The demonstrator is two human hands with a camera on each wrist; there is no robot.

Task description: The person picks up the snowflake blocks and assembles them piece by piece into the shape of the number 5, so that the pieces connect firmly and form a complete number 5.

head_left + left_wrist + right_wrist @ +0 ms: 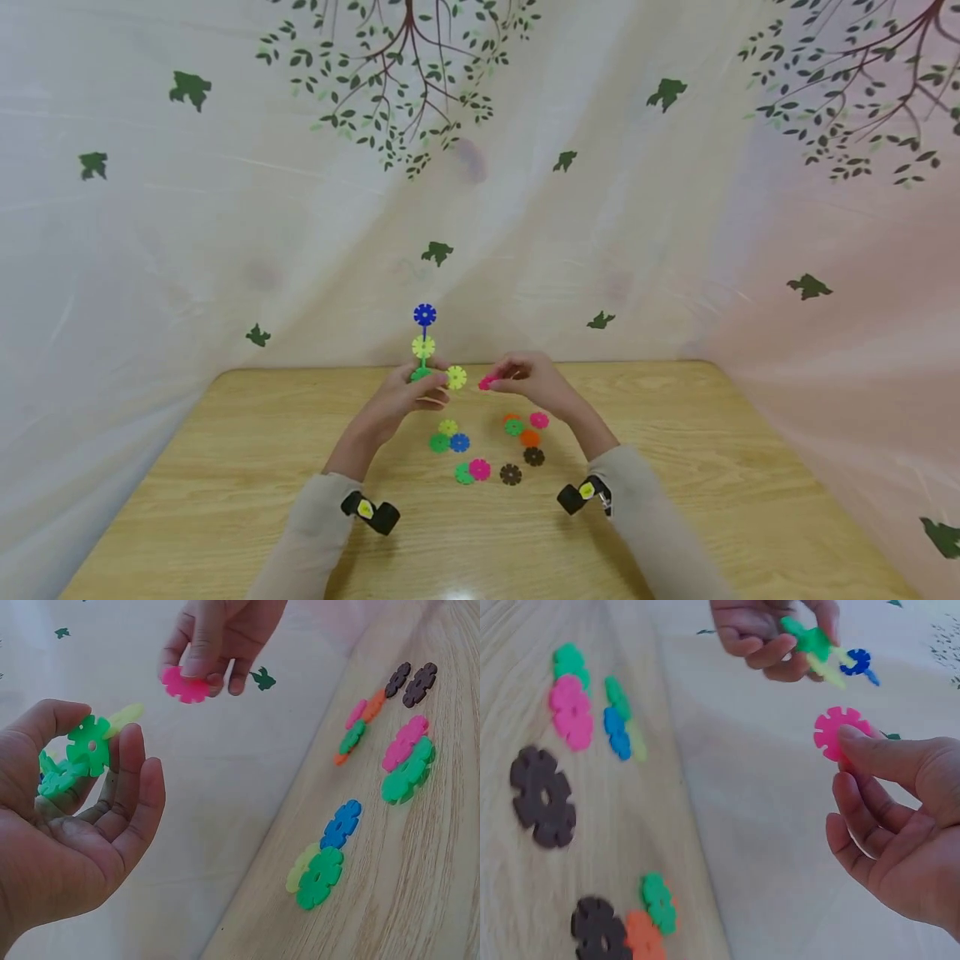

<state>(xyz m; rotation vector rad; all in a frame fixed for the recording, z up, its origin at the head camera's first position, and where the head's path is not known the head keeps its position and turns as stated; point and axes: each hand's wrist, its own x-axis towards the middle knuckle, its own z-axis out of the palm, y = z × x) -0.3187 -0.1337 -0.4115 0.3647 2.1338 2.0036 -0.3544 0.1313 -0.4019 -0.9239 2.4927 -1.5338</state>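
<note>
Above the table's far part, my left hand (405,393) grips a chain of notched plastic discs by its green disc (91,745). In the head view the chain rises from that hand to a yellow disc (423,347) and a dark blue disc (424,314) on top. Another yellow disc (457,377) juts from the chain toward the right. My right hand (531,383) pinches a pink notched disc (838,733) between thumb and fingers. A small gap separates the pink disc from the jutting yellow one.
On the wooden table (675,500) lie loose discs: a blue disc (460,442) touching green and yellow ones, a pink disc (480,470) overlapping a green one, brown discs (511,474), and orange discs (529,438) near green and pink ones. A printed curtain (525,250) hangs behind.
</note>
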